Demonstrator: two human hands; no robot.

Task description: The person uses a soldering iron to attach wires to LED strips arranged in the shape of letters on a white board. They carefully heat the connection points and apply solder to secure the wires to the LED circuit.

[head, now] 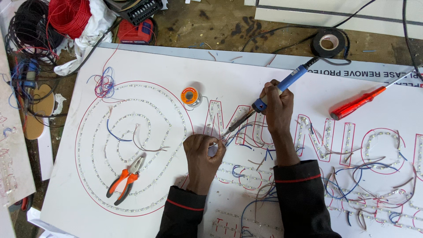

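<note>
The right hand point(276, 102) grips a blue soldering iron point(269, 94) pencil-style, tip angled to wire ends pinched steady in the left hand point(202, 147) fingertips.

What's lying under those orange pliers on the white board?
The orange pliers rest on the white board, across curved rows of small lights and a thin red outline. The handles cover short bits of those rows, so what lies directly beneath them cannot be seen.

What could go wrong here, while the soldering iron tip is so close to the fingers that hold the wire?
1. The soldering iron tip nearly meets the left hand fingertips: a slip could burn them.
2. Loose blue and brown wires crowd the joint; the tip might melt their insulation.
3. The iron's cord trails past the tape roll and could snag.
</note>
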